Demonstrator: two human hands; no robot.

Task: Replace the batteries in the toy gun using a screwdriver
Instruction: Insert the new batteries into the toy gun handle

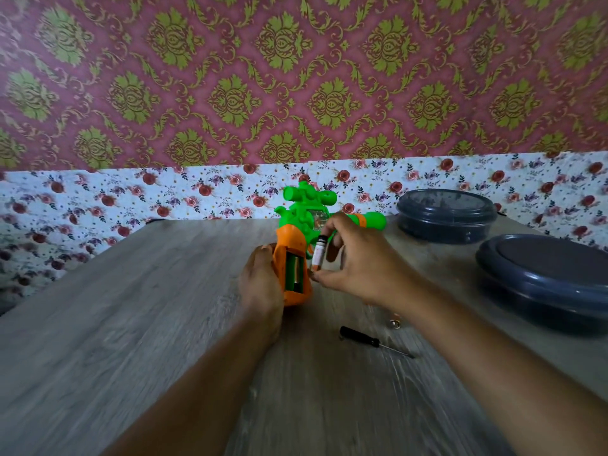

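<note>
A green and orange toy gun (304,222) stands grip-down on the wooden table (131,324), its barrel pointing right. My left hand (260,284) grips the orange handle, whose battery compartment (293,269) is open and faces me. My right hand (355,264) pinches a white and orange battery (318,253) between thumb and fingers, held upright just right of the compartment. A small black-handled screwdriver (360,337) lies on the table below my right wrist.
Two dark grey round lidded containers stand at the right, one (445,213) near the wall and one (546,278) closer to me. A small shiny part (394,323) lies beside my right forearm. A floral-papered wall rises behind the table.
</note>
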